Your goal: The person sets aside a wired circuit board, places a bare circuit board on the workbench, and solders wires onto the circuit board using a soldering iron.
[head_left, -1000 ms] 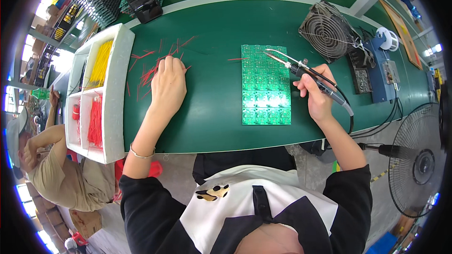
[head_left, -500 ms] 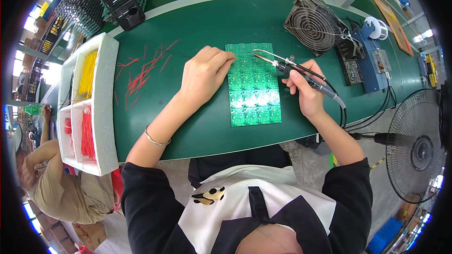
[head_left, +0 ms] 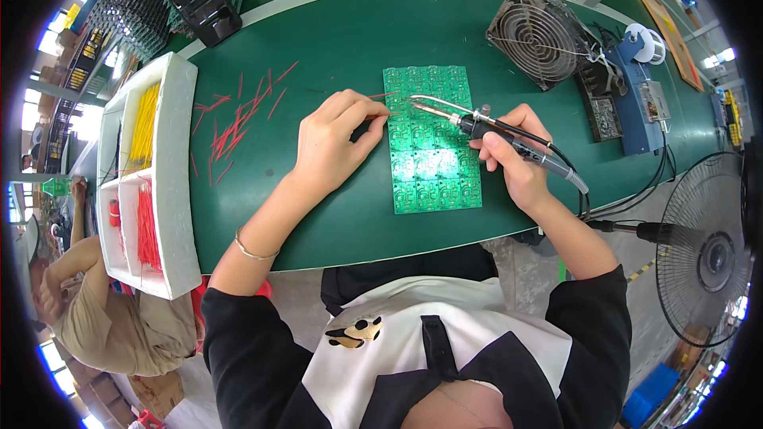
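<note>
A green circuit board panel, marked off in a grid of small boards, lies flat on the green bench. My left hand is at its upper left edge, thumb and forefinger pinched on a thin red wire that reaches onto the panel. Just above the fingers another red wire sticks out over the edge. My right hand grips a soldering iron with a thin curved tube along its top. The iron's tip is over the panel's upper left part, close to the wires; contact cannot be made out.
Loose red wires lie scattered to the left. Beyond them stands a white divided foam box with yellow and red wires. A small caged fan and a blue soldering station stand at right. A person sits at far left.
The iron's tip has come down and left over the panel. My left fingers have shifted slightly lower, and red wire now shows at the panel's edge. The whole view has moved slightly.
</note>
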The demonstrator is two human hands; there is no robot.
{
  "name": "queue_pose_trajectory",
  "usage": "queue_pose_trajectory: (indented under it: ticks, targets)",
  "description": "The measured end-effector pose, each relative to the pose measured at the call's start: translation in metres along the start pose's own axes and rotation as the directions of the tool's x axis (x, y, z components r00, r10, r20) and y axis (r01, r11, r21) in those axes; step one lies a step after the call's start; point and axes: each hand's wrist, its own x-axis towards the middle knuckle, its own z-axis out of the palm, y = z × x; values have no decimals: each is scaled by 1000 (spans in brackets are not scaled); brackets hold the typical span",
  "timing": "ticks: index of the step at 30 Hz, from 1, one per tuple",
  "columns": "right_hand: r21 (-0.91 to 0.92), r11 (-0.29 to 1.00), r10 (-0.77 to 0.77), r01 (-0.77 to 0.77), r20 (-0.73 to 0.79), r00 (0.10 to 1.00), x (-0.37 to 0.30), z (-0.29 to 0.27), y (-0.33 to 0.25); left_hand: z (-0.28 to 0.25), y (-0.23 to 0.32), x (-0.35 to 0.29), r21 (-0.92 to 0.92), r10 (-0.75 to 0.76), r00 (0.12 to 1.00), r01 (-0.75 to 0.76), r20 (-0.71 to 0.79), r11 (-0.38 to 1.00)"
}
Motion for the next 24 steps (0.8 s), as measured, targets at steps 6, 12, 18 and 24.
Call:
queue_pose_trajectory:
  ticks: [6, 12, 18, 24]
  targets:
    - [-30, 999, 47, -45, 46, 998, -1, -1, 4, -3, -1, -6, -179, -170, 984, 178, 59, 968]
    - [-82, 996, 30, -26, 37, 999, 0, -2, 3, -5, -2, -8, -207, -183, 981, 191, 58, 959]
    - [-111, 993, 35, -32, 32, 999, 0, -1, 1, -4, -3, -7, -207, -177, 982, 188, 69, 960]
    - [-120, 992, 30, -27, 25, 999, 0, -1, 2, -3, -3, -7, -211, -208, 976, 218, 68, 953]
